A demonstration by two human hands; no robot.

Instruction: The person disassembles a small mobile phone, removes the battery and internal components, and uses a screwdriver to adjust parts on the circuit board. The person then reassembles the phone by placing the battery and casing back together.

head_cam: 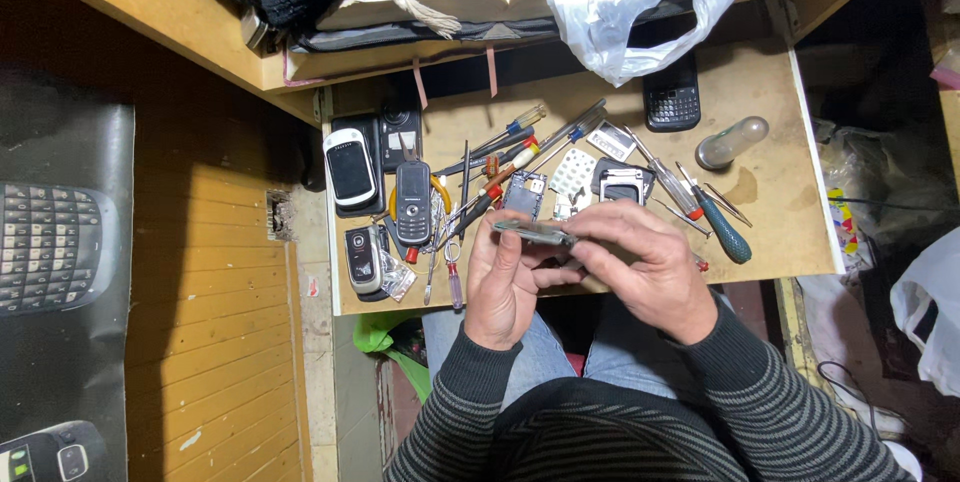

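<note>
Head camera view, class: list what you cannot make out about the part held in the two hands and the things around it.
- Flat grey part: seen edge-on, and the fingers of the left hand and right hand cover its ends, so its face is hidden.
- White plastic bag: covers the things behind it and is cut off by the top edge.
- Dark keypad phone: upper part under the bag.
- Small parts beside the screwdrivers: too small to identify.

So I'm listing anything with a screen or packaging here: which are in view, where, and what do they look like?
White-framed phone: tray's left end, dark screen.
Dark candybar phone: right of it, small dark screen.
Black keypad phone: tray's back, under the white plastic bag.
White blister pill strip: tray centre, beyond both hands.
</note>
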